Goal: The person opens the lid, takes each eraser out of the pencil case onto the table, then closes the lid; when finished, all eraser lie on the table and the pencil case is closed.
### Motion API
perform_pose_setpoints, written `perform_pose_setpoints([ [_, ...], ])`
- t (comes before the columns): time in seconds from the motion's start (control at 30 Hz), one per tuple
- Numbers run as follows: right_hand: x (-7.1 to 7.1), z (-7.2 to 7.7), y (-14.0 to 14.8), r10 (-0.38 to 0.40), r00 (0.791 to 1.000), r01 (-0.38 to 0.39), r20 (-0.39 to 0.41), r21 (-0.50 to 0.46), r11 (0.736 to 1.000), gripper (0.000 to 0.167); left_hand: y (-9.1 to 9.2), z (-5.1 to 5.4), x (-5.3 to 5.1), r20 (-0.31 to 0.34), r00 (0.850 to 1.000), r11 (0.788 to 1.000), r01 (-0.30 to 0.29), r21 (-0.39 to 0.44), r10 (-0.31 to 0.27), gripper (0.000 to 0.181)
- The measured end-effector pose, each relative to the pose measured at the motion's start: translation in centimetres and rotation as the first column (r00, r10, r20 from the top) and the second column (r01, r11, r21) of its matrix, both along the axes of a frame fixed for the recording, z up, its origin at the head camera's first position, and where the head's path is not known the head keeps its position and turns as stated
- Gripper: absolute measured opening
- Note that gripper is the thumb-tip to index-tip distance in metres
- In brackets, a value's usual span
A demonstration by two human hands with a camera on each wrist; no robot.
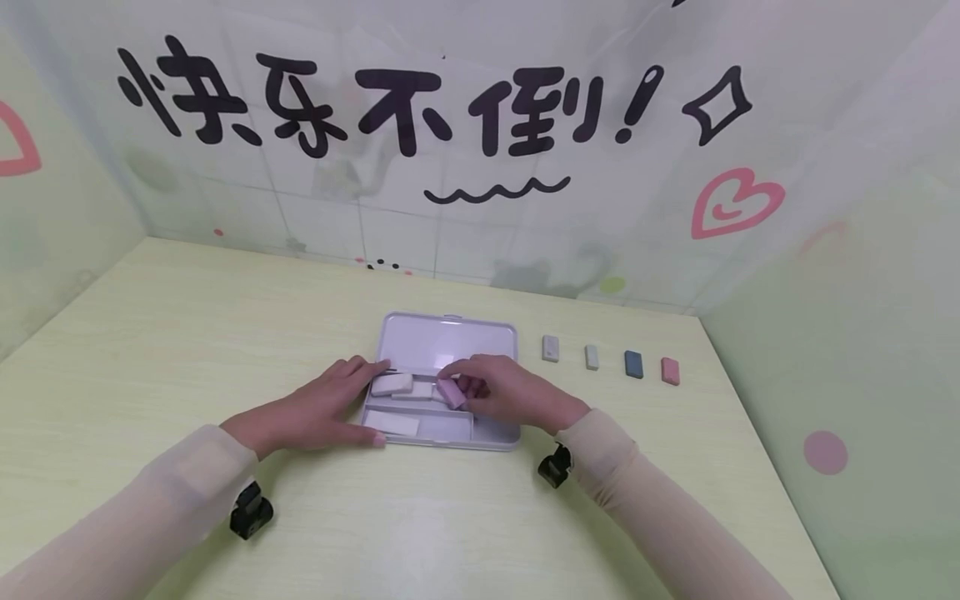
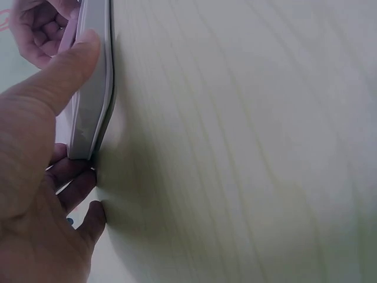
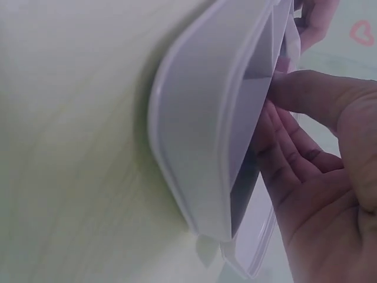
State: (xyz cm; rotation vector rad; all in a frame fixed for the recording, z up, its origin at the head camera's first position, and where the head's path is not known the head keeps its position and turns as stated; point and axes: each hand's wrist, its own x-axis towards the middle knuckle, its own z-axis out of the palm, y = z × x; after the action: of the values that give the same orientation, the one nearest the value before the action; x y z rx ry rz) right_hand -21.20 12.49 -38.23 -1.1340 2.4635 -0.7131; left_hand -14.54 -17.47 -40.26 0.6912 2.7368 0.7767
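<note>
A pale lilac pencil case [image 1: 495, 432] lies on the table with its lid [image 1: 442, 337] raised at the back. My left hand [image 1: 322, 408] grips its left end, thumb on the front wall [image 2: 94, 94] and fingers towards the back. Above the upper compartment, my right hand [image 1: 510, 392] pinches a purple eraser [image 1: 451, 393] between thumb and fingers. White erasers lie in that compartment, one at the left [image 1: 392, 384] and another beside it [image 1: 412, 392]. A long white block [image 1: 392, 423] sits in the front compartment. In the right wrist view, the fingers mostly hide the eraser.
Right of the case, small erasers stand apart in a row: a grey one [image 1: 551, 348], a smaller pale one [image 1: 592, 357], a blue one [image 1: 633, 364] and a pink one [image 1: 671, 372]. A printed curtain [image 1: 480, 233] borders the wood-grain table [image 1: 225, 333] behind.
</note>
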Motion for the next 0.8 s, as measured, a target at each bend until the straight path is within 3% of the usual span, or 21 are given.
perform_pose_setpoints([
  [0.3, 0.2, 0.0, 1.2, -0.101, 0.986, 0.119, 0.133, -0.136, 0.983, 0.047, 0.1, 0.2, 0.0, -0.001, 1.000, 1.000, 0.001, 0.005, -0.001, 0.104],
  [0.57, -0.1, 0.0, 1.6, -0.169, 0.946, 0.241, 0.276, -0.251, 0.937, 0.050, 0.1, 0.4, 0.1, -0.003, 1.000, 1.000, -0.001, 0.006, 0.001, 0.105],
  [0.8, 0.1, 0.4, 2.5, -0.203, 0.915, 0.307, 0.350, -0.275, 0.911, 0.051, 0.1, 0.4, 0.1, 0.003, 1.000, 1.000, 0.002, 0.007, -0.002, 0.105],
])
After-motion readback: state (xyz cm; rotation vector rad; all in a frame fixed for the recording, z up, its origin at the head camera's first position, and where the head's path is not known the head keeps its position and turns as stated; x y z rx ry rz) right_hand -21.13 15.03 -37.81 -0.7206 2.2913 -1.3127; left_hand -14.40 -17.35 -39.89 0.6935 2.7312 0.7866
